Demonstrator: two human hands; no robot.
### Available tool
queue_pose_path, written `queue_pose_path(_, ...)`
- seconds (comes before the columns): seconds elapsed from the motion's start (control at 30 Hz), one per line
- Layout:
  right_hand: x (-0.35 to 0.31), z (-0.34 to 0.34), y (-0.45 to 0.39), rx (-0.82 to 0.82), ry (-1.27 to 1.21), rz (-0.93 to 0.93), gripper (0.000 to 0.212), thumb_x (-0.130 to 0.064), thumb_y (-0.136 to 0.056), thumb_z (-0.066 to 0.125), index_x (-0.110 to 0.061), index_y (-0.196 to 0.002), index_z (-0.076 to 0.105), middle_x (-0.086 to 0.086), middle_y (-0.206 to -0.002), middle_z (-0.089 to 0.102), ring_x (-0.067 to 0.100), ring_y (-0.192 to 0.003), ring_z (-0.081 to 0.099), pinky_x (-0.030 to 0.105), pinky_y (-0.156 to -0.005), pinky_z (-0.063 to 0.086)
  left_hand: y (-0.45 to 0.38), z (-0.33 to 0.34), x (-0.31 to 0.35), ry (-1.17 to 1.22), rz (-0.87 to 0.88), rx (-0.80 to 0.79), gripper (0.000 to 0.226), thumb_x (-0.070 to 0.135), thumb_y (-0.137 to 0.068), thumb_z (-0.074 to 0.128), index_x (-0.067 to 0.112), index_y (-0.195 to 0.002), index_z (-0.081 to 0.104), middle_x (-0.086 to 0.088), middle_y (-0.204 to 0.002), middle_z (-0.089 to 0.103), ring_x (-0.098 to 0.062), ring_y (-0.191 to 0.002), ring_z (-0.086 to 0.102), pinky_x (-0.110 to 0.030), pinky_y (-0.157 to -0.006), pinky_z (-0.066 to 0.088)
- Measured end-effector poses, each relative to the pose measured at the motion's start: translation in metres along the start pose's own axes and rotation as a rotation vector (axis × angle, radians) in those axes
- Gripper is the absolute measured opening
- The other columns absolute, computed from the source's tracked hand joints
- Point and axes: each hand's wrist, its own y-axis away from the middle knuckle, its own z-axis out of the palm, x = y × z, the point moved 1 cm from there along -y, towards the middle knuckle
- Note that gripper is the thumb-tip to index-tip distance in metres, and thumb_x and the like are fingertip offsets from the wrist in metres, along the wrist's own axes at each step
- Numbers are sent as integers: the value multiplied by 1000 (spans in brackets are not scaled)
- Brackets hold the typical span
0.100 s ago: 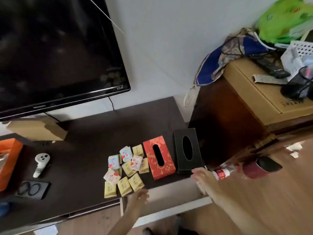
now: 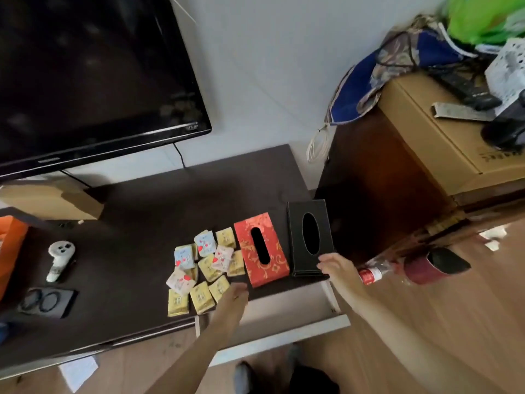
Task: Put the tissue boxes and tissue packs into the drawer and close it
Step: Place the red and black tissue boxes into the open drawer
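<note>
On the dark TV stand [image 2: 136,223] lie a red-and-gold tissue box [image 2: 262,248] and, to its right, a black tissue box [image 2: 309,237]. Left of them sits a cluster of several small tissue packs [image 2: 203,268], yellow ones and white-blue ones with red hearts. Below the stand's front edge the white drawer [image 2: 284,334] is pulled out. My right hand [image 2: 335,265] rests with fingers apart on the near right corner of the black box. My left hand [image 2: 234,291] hovers open at the stand's edge, between the packs and the red box, holding nothing.
A large TV [image 2: 85,75] hangs at the back left. A white controller [image 2: 59,258], a black holder [image 2: 47,302] and an orange bag [image 2: 11,245] sit at the left. A wooden cabinet [image 2: 383,194] with a cardboard box stands to the right; a bottle [image 2: 377,271] and red cup [image 2: 431,265] lie beside it.
Both hands have moved forward: the right one onto the black box's near corner, the left one up to the stand's edge by the packs.
</note>
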Motion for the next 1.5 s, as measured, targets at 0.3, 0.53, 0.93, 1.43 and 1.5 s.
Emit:
queue_pose_path(0.3, -3, 1, -84, 171, 323, -125, 59, -7, -94, 66, -9, -149, 44, 12, -153, 44, 30, -144, 37, 47, -115, 39, -69, 40, 38, -93, 129, 219, 47, 21, -88, 59, 18, -133, 46, 1, -128, 52, -12, -103, 56, -31, -78, 50)
queue_pose_path(0.53, 25, 17, -135, 152, 156, -3, 80, -23, -96, 68, -17, -160, 20, 10, -161, 41, 35, -144, 43, 54, -114, 41, -133, 57, 34, -166, 64, 317, 47, 15, -88, 63, 8, -129, 41, -13, -123, 54, -32, -109, 57, -52, -91, 50)
queue_pose_path(0.93, 43, 21, -135, 268, 50, -34, 60, -9, -88, 74, -16, -144, 54, 6, -136, 65, 29, -126, 60, 50, -104, 52, -154, 65, 23, 113, 47, 466, 68, 13, -76, 74, 17, -139, 50, 2, -110, 66, -17, -98, 64, -34, -80, 57)
queue_pose_path(1.43, 111, 29, -25, 319, -140, -278, 56, -12, -78, 75, -37, -127, 65, -12, -114, 74, 8, -109, 70, 16, -84, 57, -56, 88, -83, 308, 229, 511, 72, 32, -76, 83, 29, -139, 49, 14, -123, 60, -6, -113, 59, -28, -98, 50)
queue_pose_path(1.5, 122, 35, -24, 315, -119, -300, 56, -15, -77, 75, -38, -127, 64, -12, -113, 74, 8, -109, 70, 17, -84, 57, -58, 97, -96, 309, 262, 500, 67, 28, -77, 82, 33, -136, 50, 19, -119, 58, 0, -111, 58, -12, -91, 45)
